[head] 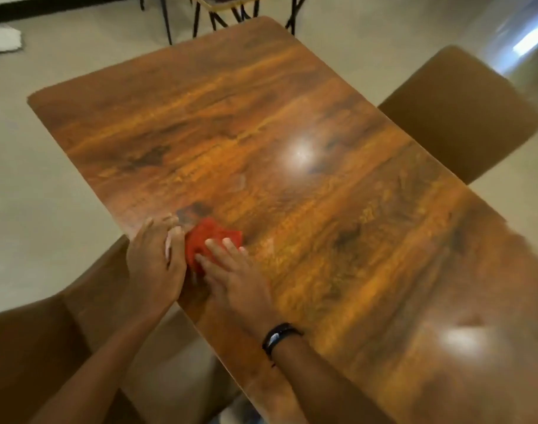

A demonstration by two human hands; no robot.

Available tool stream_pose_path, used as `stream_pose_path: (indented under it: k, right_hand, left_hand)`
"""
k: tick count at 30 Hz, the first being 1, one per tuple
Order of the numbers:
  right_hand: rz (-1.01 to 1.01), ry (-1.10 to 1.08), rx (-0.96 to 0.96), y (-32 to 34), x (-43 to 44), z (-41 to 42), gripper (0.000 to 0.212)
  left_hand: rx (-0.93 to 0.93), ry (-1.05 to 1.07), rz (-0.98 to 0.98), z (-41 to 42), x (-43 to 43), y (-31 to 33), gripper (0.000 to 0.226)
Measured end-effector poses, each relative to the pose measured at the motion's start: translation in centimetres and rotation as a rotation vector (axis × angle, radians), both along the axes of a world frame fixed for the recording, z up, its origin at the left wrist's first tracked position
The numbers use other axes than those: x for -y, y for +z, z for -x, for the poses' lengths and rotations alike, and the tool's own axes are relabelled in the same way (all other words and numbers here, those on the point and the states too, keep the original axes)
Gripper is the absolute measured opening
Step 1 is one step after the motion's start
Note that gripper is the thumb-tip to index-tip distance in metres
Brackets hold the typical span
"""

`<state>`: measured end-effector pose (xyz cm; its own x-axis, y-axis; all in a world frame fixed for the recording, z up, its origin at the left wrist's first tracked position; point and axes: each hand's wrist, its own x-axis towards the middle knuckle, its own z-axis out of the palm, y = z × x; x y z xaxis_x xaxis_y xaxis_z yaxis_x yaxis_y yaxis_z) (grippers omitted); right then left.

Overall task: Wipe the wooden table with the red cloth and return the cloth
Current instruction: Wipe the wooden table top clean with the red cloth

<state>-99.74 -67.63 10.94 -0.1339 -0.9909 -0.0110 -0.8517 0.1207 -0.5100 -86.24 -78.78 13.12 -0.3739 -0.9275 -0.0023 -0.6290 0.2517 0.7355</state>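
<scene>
Right hand, red cloth — glossy wooden table

We count one red cloth, one surface and one wristband. We see two hands, left hand and right hand, plus two brown chairs.

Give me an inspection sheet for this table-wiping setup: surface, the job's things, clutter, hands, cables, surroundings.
Surface: wooden table, glossy, with two light glares on it.
Job's things: red cloth, bunched, on the table near its left edge.
Clutter: nothing seen on the table.
Hands: right hand lies on the cloth with straight fingers, black wristband on its wrist; left hand touches the cloth's left side, grip blurred.
Cables: nothing seen.
Surroundings: brown chair on the right, another brown seat at lower left, chair with black legs beyond the far end, white object on the floor.
</scene>
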Motion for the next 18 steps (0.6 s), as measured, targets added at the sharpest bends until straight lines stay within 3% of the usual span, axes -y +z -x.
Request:
stream_pose_path:
  k: [4, 9, 13, 18]
  right_hand:
    - [0.001, -0.277, -0.095, -0.5, -6.5, 11.8, 0.044]
    - [-0.109, -0.623, -0.092, -0.3, -11.6, 24.6, 0.054]
    - [-0.020, -0.574, -0.151, -0.7, -12.5, 19.1, 0.047]
    - [-0.020, -0.215, -0.084, 0.0, -20.8, 4.3, 0.048]
  left_hand:
    - [0.087, -0.169, 0.017, 0.8, -6.4, 1.8, 0.052]
    - [0.147, -0.206, -0.007, 1.6, -13.7, 1.7, 0.062]
    - [0.135, -0.189, -0.055, 2.1, -18.8, 0.7, 0.062]
    - [0.105, -0.067, -0.092, 2.7, -24.6, 1.0, 0.064]
